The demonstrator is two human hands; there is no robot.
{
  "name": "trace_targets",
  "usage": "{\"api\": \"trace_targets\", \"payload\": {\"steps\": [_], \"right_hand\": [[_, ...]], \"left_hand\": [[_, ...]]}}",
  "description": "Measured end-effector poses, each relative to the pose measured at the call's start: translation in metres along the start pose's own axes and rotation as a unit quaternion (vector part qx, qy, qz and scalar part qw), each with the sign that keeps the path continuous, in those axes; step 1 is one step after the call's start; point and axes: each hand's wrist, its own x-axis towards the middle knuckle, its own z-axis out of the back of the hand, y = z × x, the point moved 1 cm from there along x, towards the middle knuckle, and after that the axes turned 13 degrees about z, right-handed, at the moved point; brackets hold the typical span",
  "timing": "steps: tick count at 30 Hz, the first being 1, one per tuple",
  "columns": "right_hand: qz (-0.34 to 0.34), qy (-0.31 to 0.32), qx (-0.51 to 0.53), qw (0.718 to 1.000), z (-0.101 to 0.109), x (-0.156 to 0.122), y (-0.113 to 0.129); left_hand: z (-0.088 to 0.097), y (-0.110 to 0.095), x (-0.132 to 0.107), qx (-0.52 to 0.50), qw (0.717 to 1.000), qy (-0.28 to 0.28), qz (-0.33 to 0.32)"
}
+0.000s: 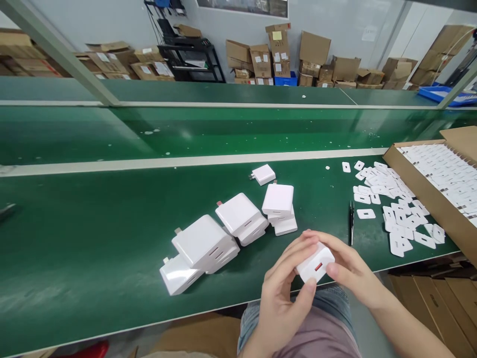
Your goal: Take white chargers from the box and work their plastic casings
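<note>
A white charger [307,266] with an orange-red USB slot in its end face is held between both hands, just over the table's front edge. My left hand [285,286] grips it from the left, the thumb under its lower edge. From the right, my right hand [348,263] closes on it, with fingers over the top and the thumb by the end face. Left of the hands lie stacked white chargers [203,241], more stacked chargers [241,215] and a third pile [278,201]. One single charger [264,174] lies behind them, prongs pointing left.
Black tweezers [351,223] lie right of the hands. Beyond them are many loose white cover plates [400,219]. A cardboard box [421,186] filled with rows of white pieces stands at the right edge. A raised ledge [223,160] runs behind the green table [93,238].
</note>
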Motion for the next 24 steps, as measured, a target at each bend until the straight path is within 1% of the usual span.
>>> {"api": "trace_targets", "payload": {"steps": [2,4,8,11,13,15,17,18,20,22,24], "right_hand": [[0.008,-0.022,-0.069,0.997,-0.005,0.001,-0.002],[0.025,-0.035,-0.109,0.993,-0.009,0.002,-0.002],[0.052,-0.031,-0.111,0.992,-0.014,0.001,-0.004],[0.079,-0.034,-0.116,0.99,-0.017,0.001,-0.007],[0.104,-0.034,-0.113,0.988,-0.018,0.001,-0.008],[0.122,-0.027,-0.109,0.986,-0.017,-0.003,-0.006],[0.129,-0.012,-0.136,0.982,-0.016,-0.009,-0.004],[0.134,-0.003,-0.165,0.977,-0.015,-0.013,-0.003],[0.15,0.017,-0.234,0.96,-0.016,-0.02,-0.004],[0.181,0.042,-0.288,0.94,-0.023,-0.023,-0.008],[0.234,0.08,-0.321,0.914,-0.033,-0.023,-0.012]], "left_hand": [[-0.002,0.002,0.0,0.022,0.999,-0.018,-0.024],[-0.003,0.004,-0.001,0.031,0.998,-0.039,-0.033],[-0.001,0.005,-0.001,0.025,0.997,-0.057,-0.036],[-0.001,0.004,0.0,0.028,0.996,-0.06,-0.06],[-0.002,0.003,-0.001,0.031,0.995,-0.055,-0.076],[-0.001,0.002,-0.004,0.039,0.995,-0.039,-0.078],[0.003,-0.001,-0.012,0.06,0.996,-0.018,-0.061],[0.006,-0.002,-0.017,0.07,0.997,-0.014,-0.042],[0.013,-0.003,-0.028,0.068,0.997,-0.021,0.02],[0.02,-0.002,-0.039,0.029,0.994,-0.03,0.096],[0.028,0.0,-0.049,-0.018,0.989,-0.038,0.141]]}}
